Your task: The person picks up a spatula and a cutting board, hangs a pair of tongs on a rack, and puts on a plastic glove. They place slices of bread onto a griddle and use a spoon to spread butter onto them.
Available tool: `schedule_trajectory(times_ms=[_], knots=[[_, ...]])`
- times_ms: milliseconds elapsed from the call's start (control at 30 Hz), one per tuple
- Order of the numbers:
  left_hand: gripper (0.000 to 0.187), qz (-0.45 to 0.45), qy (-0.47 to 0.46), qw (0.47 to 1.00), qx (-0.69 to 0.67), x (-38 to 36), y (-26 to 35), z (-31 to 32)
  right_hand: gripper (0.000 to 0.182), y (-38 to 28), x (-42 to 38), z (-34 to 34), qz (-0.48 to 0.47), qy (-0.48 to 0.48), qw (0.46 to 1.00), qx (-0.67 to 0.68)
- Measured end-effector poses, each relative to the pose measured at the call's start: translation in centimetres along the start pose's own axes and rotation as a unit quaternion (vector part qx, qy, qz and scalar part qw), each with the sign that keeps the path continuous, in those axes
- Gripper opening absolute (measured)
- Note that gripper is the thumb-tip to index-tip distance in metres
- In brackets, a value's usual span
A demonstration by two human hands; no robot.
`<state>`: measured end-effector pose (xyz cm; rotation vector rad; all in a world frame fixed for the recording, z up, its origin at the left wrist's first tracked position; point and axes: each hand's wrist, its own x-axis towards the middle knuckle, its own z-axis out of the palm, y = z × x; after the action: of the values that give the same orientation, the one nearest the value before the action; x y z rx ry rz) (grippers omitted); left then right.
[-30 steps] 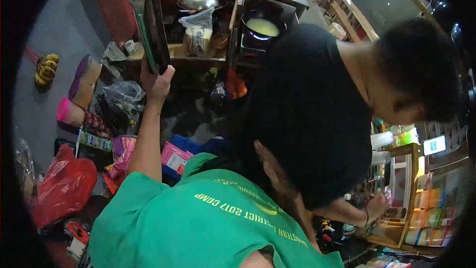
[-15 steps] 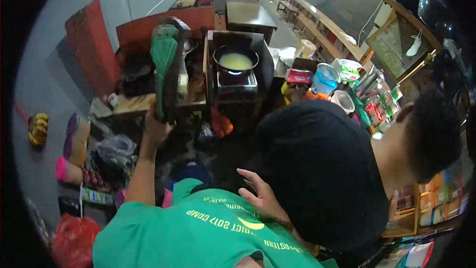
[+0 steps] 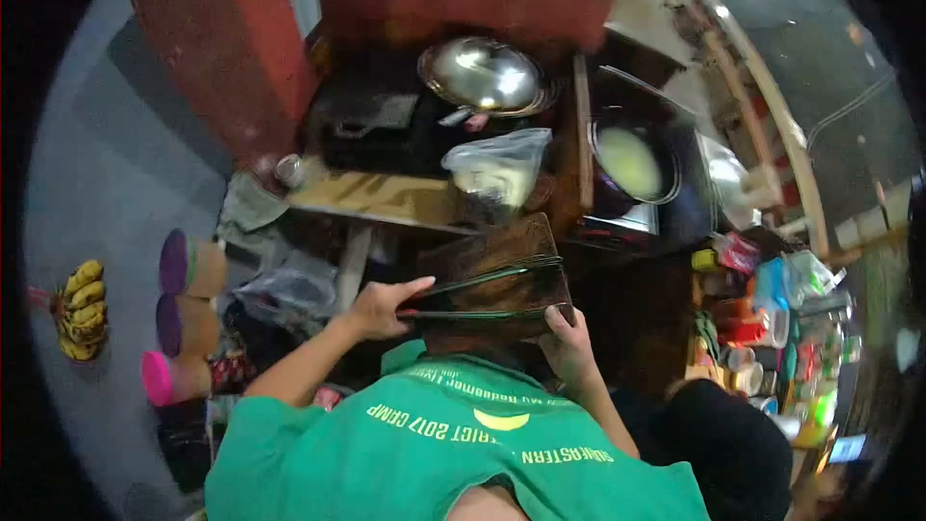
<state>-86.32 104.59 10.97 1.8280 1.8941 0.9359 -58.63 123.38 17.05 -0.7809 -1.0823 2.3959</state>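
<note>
Both of my hands hold a stack of dark brown, flat rectangular panels (image 3: 497, 275) with thin green edges, just in front of my green shirt. My left hand (image 3: 381, 311) grips the left edge, thumb on top. My right hand (image 3: 567, 342) holds the right corner, its thumb pressed on the upper face. Exactly what the panels are cannot be made out. Beyond them, a clear plastic bag (image 3: 500, 174) with pale contents stands on the counter. A wok with a shiny domed lid (image 3: 482, 75) sits farther back. To the right, a pan (image 3: 629, 162) contains pale yellow liquid.
Bananas (image 3: 84, 309) lie far left, beside containers with purple and pink lids (image 3: 166, 376). A red board (image 3: 217, 48) leans at the back left. Jars and packets (image 3: 772, 328) crowd the right side. A person in dark clothing (image 3: 728, 453) is low at the right.
The dark, green-marked object, earlier raised in my left hand alone, is now lower and in both hands. My right hand has come onto it. The view has swung left and down.
</note>
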Motion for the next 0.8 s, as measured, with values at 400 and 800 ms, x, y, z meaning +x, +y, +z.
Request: schedule_trajectory(times_ms=[400, 800], knots=[[0.077, -0.183, 0.064, 0.973, 0.122, -9.9, -6.6, -9.5, 0.041, 7.4, 21.1, 6.3, 0.27, -0.266, 0.926, 0.003], [0.038, -0.394, 0.289, 0.853, 0.183, -13.6, -4.9, -3.3, 0.037, 8.1, 27.6, 7.4, 0.385, -0.332, 0.861, -0.017]])
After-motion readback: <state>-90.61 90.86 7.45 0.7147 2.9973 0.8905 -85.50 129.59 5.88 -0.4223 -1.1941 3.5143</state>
